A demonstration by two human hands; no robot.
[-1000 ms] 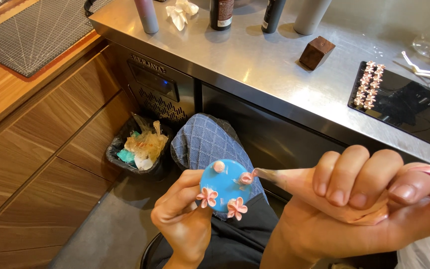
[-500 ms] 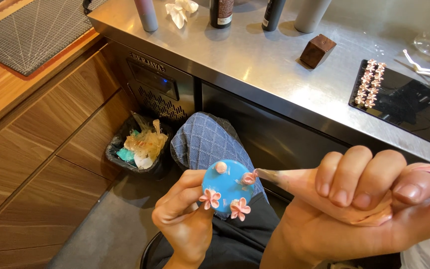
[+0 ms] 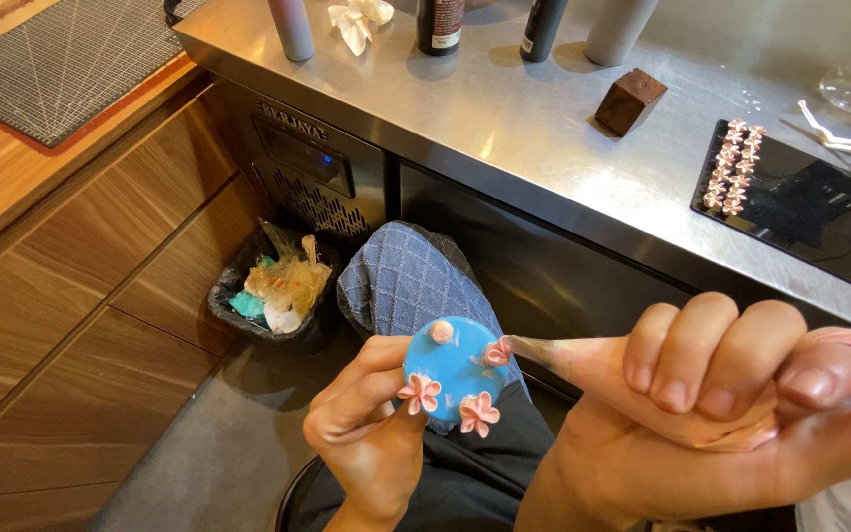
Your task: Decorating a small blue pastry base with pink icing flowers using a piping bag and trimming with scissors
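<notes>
Steel counter (image 3: 544,148) behind; left hand (image 3: 366,443) fingers pinch blue disc (image 3: 450,366), right hand (image 3: 701,414) fingers squeeze pink piping bag (image 3: 603,360).

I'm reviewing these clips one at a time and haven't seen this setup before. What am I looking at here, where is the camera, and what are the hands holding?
There is no machine here: a person works with two bare hands, and the one camera sits on their head, looking down past their lap. The left hand holds up a small blue disc carrying three pink flowers and one small pink blob. The right hand squeezes a pink piping bag, its tip touching one flower at the disc's edge. Beyond is a steel counter with bottles along the back, a small brown block, crumpled white paper, and a black tray bearing rows of finished pink flowers. On the floor stands a lined waste bin; a grey cutting mat lies on the wooden top to the left.
</notes>
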